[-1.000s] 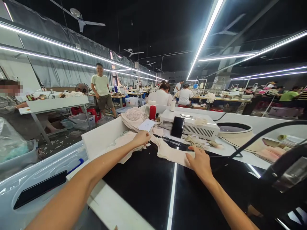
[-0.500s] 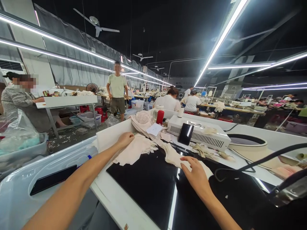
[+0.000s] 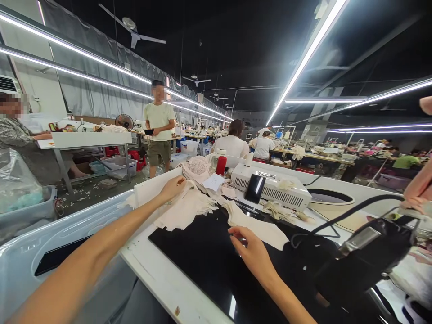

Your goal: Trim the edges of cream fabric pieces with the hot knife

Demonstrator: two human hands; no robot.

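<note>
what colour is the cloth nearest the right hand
The cloth is pale cream; head view shows it.

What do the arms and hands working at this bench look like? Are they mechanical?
No, they are a person's. The left arm and right arm are bare as far as the view shows, with no sleeves or cables on them. The left hand and right hand wear no gloves. No watch or bracelet shows.

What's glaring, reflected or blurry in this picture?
Head view: the overhead strip light right of centre glares hazily; head view: the glossy black tabletop mirrors light as a white streak; head view: the left forearm looks soft toward the lower-left corner.
</note>
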